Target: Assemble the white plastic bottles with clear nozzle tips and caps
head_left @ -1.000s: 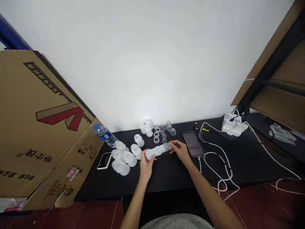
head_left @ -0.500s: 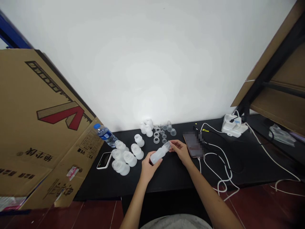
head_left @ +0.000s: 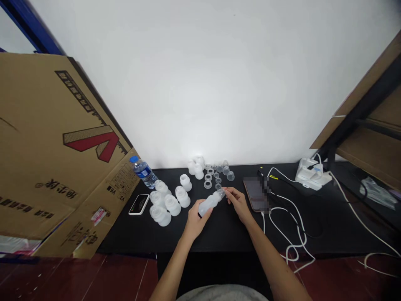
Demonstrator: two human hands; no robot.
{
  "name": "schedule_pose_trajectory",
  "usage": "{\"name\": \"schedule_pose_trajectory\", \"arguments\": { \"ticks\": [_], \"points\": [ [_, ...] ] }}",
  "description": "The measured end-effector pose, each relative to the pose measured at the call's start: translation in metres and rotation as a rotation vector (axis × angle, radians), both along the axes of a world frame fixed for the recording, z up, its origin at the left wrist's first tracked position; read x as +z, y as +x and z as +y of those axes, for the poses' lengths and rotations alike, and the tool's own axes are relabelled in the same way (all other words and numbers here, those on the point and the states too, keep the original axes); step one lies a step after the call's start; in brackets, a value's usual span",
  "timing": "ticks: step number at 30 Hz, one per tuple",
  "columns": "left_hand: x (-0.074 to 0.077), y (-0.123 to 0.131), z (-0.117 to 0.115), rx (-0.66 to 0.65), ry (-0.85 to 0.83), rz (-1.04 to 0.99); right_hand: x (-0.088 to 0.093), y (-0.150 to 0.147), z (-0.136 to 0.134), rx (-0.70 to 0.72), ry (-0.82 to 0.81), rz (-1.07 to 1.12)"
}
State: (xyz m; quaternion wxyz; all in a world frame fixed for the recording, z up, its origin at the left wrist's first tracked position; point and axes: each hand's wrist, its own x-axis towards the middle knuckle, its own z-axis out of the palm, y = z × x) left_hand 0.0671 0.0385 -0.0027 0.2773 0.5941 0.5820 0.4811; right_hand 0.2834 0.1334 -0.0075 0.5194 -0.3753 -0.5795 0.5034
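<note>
My left hand is wrapped round the body of a frosted white bottle, held tilted above the black table with its top toward the right. At that end is a clear cap, and the fingertips of my right hand pinch its tip. Left of my hands, several similar white bottles stand grouped, most with clear tops. One bottle behind them shows a ring-shaped opening. Beyond my hands lie several clear rings and clear domed caps.
Several white pieces stand against the wall. A water bottle and a white-edged phone are at left, beside a large cardboard box. At right are a dark phone, loose white cables and a power strip.
The camera view has shifted slightly. Both hands keep their hold on the bottle and its cap, with little movement between them.
</note>
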Motion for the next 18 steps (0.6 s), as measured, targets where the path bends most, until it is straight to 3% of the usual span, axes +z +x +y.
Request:
{"name": "schedule_pose_trajectory", "arguments": {
  "ticks": [8, 18],
  "points": [
    [0.003, 0.002, -0.002, -0.014, 0.023, 0.016, 0.005, -0.002, -0.004, -0.006, -0.036, 0.007],
    [0.006, 0.006, -0.004, -0.092, 0.123, 0.084, 0.005, -0.010, -0.004, -0.041, -0.120, 0.214]
  ]
}}
